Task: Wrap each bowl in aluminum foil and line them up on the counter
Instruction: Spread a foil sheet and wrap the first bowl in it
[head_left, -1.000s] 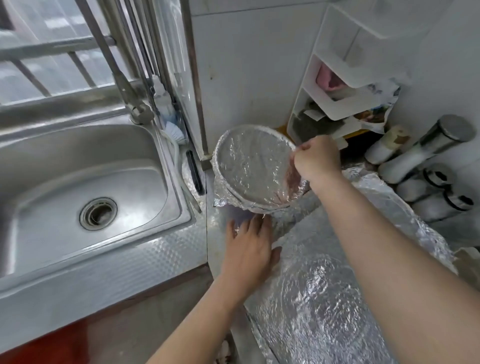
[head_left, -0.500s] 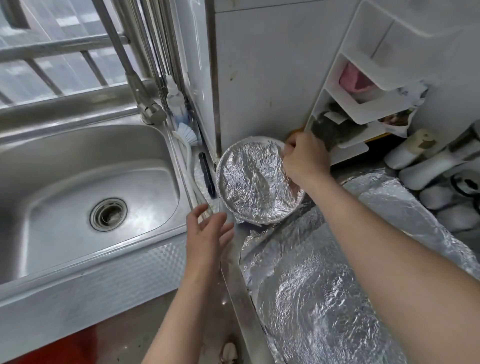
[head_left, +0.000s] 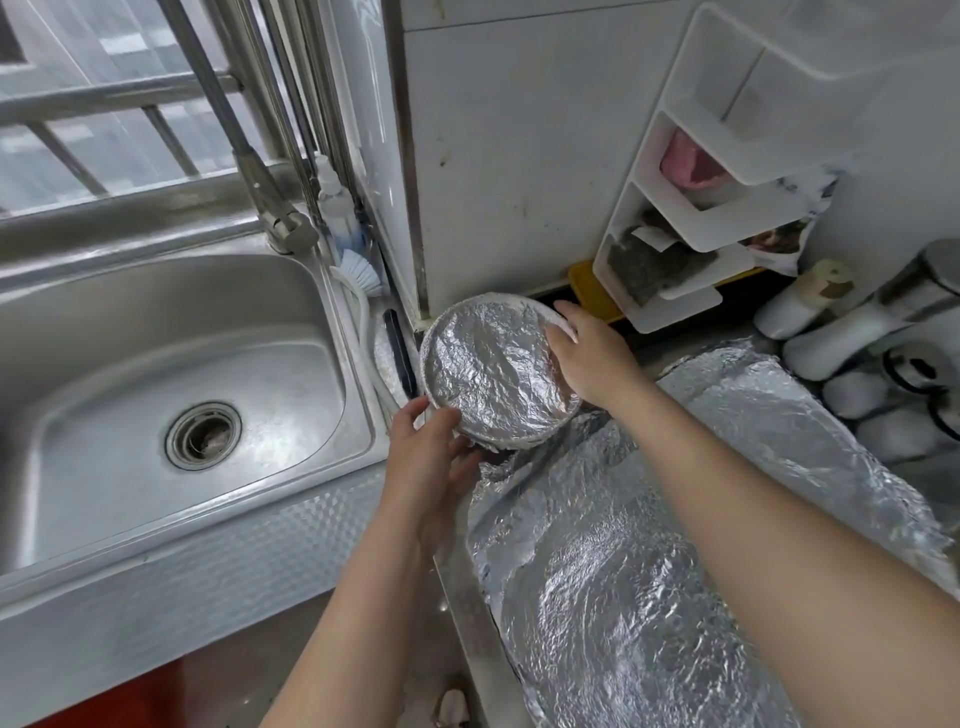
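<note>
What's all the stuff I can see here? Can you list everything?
bowl: one, silver foil-wrapped, beside sink near wall
foil: one sheet, silver, spread over counter
sink: one, steel, left
tap: one, steel, behind sink
brush: one, white, between sink and wall
shelf: one, white, on wall, right
jars: several, white, far right
left hand: one, holds bowl's near rim
right hand: one, holds bowl's far rim
</note>
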